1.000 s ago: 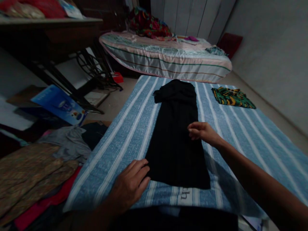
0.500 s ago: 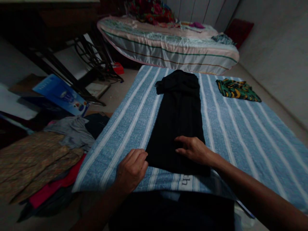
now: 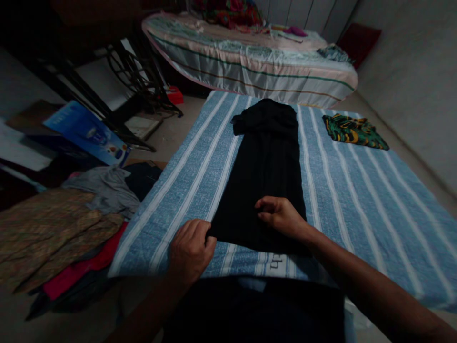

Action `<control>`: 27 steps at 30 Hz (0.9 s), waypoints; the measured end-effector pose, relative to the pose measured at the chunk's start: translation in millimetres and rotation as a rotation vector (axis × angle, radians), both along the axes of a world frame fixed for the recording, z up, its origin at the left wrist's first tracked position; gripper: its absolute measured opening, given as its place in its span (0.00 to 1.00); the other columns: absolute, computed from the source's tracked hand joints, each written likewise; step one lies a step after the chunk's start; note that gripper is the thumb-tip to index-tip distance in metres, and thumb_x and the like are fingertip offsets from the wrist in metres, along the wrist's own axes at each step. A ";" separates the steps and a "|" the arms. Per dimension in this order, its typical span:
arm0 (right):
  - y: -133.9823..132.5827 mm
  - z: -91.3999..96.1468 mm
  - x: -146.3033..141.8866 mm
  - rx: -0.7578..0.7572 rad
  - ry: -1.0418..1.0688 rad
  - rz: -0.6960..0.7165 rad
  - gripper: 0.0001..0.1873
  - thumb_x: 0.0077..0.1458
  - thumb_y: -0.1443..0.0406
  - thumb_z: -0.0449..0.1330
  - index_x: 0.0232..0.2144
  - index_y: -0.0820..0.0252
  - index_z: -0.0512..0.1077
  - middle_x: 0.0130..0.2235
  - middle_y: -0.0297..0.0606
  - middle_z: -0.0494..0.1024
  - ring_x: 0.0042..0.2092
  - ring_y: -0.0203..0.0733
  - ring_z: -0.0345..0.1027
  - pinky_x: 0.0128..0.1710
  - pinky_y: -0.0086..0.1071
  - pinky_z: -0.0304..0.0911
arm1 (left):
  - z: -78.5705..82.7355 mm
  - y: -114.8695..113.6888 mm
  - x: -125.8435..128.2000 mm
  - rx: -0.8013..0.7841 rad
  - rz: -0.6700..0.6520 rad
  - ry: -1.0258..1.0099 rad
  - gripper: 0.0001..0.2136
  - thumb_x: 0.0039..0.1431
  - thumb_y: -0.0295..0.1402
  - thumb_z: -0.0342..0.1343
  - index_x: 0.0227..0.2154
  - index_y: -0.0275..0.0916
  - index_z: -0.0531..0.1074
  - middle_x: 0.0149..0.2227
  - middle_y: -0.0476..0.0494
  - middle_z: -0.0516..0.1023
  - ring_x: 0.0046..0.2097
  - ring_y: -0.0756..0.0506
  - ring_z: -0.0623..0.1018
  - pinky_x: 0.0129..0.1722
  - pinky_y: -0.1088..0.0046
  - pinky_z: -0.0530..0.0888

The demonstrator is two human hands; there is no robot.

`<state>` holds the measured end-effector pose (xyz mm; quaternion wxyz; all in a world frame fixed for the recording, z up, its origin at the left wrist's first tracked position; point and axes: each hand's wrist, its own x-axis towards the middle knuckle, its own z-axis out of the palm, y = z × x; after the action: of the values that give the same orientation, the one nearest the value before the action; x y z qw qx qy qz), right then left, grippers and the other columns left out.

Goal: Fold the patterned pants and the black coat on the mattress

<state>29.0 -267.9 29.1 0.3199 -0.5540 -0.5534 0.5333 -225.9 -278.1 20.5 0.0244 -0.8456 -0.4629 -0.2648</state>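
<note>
A long black garment (image 3: 267, 162) lies lengthwise on a blue and white striped cloth (image 3: 185, 186), its far end bunched and folded over. My left hand (image 3: 192, 250) pinches the garment's near left corner between thumb and fingers. Over the lower middle of the garment is my right hand (image 3: 282, 216), its fingers bent and a small gap showing between thumb and forefinger. No fabric is visible in that gap; whether the fingertips touch the garment I cannot tell. The garment's near right corner is partly hidden by my right forearm.
A folded green, yellow and black patterned cloth (image 3: 353, 131) lies at the far right. Beyond stands a bed with a shiny striped cover (image 3: 250, 66). To the left are a heap of clothes (image 3: 53, 233), a blue box (image 3: 87, 136) and a black metal stand with a wheel (image 3: 128, 71).
My left hand has drawn the garment's near left corner slightly leftward. The fingers of my right hand have curled in more, and that hand has shifted a little left.
</note>
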 end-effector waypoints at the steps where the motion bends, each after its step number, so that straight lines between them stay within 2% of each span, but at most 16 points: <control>1: -0.7 0.8 -1.1 -0.024 0.021 -0.008 0.10 0.46 0.67 0.58 0.35 0.59 0.70 0.21 0.25 0.67 0.21 0.29 0.57 0.20 0.24 0.52 | 0.0 -0.1 -0.6 -0.003 0.006 0.001 0.06 0.51 0.21 0.48 0.28 0.38 0.65 0.27 0.45 0.71 0.32 0.43 0.72 0.34 0.66 0.70; 5: -0.7 4.9 -4.2 -0.050 0.057 -0.056 0.10 0.45 0.66 0.58 0.35 0.60 0.69 0.20 0.25 0.66 0.20 0.30 0.58 0.19 0.24 0.51 | 0.5 0.6 -2.2 -0.003 0.015 -0.015 0.06 0.51 0.21 0.48 0.28 0.38 0.64 0.29 0.44 0.71 0.34 0.43 0.72 0.36 0.66 0.71; 12: -1.3 -1.0 -4.5 0.037 -0.077 -0.005 0.11 0.47 0.67 0.58 0.37 0.60 0.70 0.23 0.27 0.68 0.23 0.30 0.59 0.22 0.24 0.53 | 1.7 -0.1 -2.7 -0.012 0.006 -0.020 0.06 0.53 0.22 0.48 0.28 0.38 0.66 0.31 0.44 0.72 0.35 0.44 0.72 0.37 0.66 0.71; 17: -5.9 1.8 -3.9 0.085 -0.119 0.022 0.12 0.49 0.67 0.57 0.39 0.60 0.70 0.23 0.27 0.67 0.24 0.30 0.59 0.23 0.25 0.53 | 1.8 -1.2 -4.3 -0.021 -0.011 0.015 0.05 0.54 0.23 0.48 0.29 0.37 0.68 0.32 0.42 0.73 0.36 0.43 0.72 0.37 0.63 0.72; 22: -12.8 3.0 -3.5 0.135 -0.155 0.014 0.12 0.50 0.67 0.58 0.39 0.60 0.70 0.27 0.29 0.71 0.28 0.32 0.64 0.27 0.26 0.57 | -0.6 -2.6 -5.0 0.021 -0.085 -0.021 0.09 0.57 0.23 0.47 0.39 0.35 0.68 0.36 0.40 0.74 0.39 0.42 0.73 0.40 0.63 0.72; 27: -18.1 -0.7 -4.4 0.196 -0.208 0.009 0.12 0.51 0.68 0.57 0.40 0.59 0.70 0.30 0.31 0.73 0.31 0.34 0.67 0.31 0.27 0.61 | -0.7 -3.8 -6.5 0.022 -0.151 -0.039 0.08 0.58 0.22 0.47 0.37 0.34 0.69 0.34 0.41 0.74 0.37 0.44 0.73 0.39 0.65 0.71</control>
<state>24.6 -286.0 28.4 0.3109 -0.5698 -0.6355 0.4180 -232.4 -281.9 19.8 0.0044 -0.8724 -0.3954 -0.2875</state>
